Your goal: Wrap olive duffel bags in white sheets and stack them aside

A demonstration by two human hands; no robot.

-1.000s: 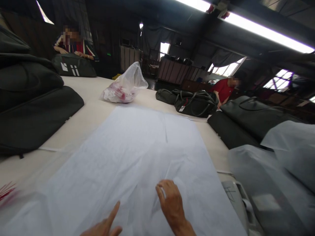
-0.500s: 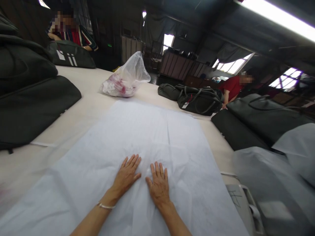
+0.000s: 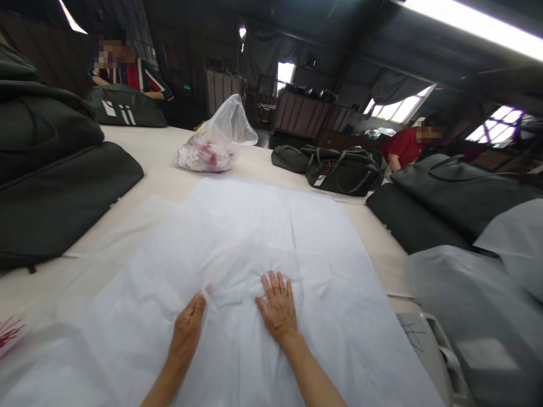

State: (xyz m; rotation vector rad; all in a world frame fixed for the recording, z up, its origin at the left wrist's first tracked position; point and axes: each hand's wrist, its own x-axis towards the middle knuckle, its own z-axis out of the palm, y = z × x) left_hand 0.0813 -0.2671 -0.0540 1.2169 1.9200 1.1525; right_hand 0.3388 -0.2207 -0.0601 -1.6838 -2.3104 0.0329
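A large translucent white plastic sheet or bag [image 3: 254, 226] lies spread over the pale table [image 3: 163, 147], lightly creased; I cannot tell how many layers there are. My left hand [image 3: 189, 321] pinches a lifted fold of this thin plastic between thumb and fingers, slightly above the surface. To its right, my right hand [image 3: 278, 305] rests flat on the sheet with fingers spread. At the far end of the sheet stands a clear plastic bag [image 3: 212, 148] with white and reddish contents and a gathered top.
Dark bags [image 3: 55, 198] are piled at the left; more dark bags [image 3: 345, 169] stand at the back and right. A grey plastic crate [image 3: 428, 345] and plastic-covered goods [image 3: 470, 305] sit at the right. Two people [image 3: 405, 144] work across the table. Red strands [image 3: 11, 333] show at the left edge.
My left hand has risen from lying flat, moved a little left and closed on a fold of the plastic. The right hand stays flat in nearly the same place.
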